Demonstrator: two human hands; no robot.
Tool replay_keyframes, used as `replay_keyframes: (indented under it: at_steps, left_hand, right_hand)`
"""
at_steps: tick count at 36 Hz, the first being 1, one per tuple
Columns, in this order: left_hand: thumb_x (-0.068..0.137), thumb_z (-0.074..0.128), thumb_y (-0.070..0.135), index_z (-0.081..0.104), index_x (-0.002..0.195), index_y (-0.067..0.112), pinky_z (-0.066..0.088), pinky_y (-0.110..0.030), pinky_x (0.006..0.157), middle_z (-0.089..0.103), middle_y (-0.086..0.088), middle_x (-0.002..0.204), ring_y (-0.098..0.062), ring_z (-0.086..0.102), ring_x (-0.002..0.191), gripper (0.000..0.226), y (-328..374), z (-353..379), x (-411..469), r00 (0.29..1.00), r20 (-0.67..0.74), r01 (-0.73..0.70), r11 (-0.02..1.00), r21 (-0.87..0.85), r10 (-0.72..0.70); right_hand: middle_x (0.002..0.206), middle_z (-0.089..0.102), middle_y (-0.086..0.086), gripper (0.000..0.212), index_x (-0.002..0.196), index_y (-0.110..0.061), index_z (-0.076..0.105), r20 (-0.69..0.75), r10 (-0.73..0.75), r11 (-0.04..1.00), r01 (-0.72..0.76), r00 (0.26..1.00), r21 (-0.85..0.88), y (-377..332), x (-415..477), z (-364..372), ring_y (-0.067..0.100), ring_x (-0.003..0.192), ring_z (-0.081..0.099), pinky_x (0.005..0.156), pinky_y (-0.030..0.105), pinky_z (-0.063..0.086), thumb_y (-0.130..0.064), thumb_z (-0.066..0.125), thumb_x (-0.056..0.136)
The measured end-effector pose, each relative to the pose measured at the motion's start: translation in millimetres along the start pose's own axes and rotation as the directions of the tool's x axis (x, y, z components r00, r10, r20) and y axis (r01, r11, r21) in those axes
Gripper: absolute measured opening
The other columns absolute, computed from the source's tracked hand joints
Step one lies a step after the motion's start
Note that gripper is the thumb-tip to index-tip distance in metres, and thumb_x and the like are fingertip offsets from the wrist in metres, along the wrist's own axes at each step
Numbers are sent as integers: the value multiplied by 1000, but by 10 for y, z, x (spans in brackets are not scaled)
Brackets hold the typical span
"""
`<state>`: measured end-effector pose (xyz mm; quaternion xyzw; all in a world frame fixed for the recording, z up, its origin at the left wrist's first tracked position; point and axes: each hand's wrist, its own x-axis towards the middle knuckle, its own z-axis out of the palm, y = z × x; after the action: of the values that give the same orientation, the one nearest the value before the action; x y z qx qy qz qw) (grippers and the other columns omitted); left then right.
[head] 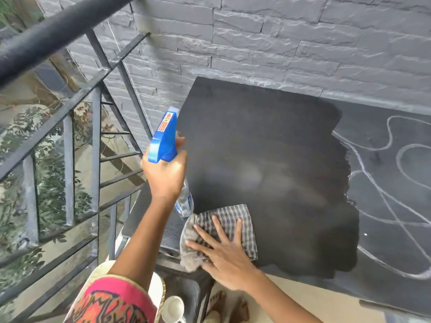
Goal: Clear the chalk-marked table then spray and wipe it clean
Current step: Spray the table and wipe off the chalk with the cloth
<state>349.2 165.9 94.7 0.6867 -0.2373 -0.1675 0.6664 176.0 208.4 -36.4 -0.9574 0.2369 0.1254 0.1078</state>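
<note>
A black table point(268, 136) stands against a grey stone wall. Its left part is dark and wet, while white chalk lines point(382, 183) loop across the dry right part. My left hand point(165, 173) grips a clear spray bottle with a blue trigger head point(164, 138), held above the table's left edge with the nozzle pointing away from me. My right hand point(224, 250) lies flat, fingers spread, on a grey checked cloth point(235, 220) at the table's near left corner.
A black metal railing point(70, 108) runs along the left, with plants below it. A lower dark stand point(149, 220) sits beside the table's left edge. A white cup point(173, 308) and my bare feet point(224, 306) show near the bottom.
</note>
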Motion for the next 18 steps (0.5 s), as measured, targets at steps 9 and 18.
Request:
replay_keyframes:
  at_steps: [9,18]
  left_hand:
    - [61,48,10,68,98,3,43,-7,65,66,16,81,11,60,67,42,-25,-9,12,1000,17,2,999,-35,-1]
    - [67,52,2,68,99,0,43,-6,61,64,19,79,11,60,66,36,9,1,6,1000,18,-14,999,-35,14]
  right_hand:
    - [153,-18,-23,50,142,-55,4,-15,390,905,-380,921,191,952,429,-234,24,142,-23,96,75,-16,-47,12,93]
    - [155,-22,-14,50,146,-45,8,66,574,763,-563,816,318,958,1640,-686,34,141,-23,87,81,-15,-41,17,97]
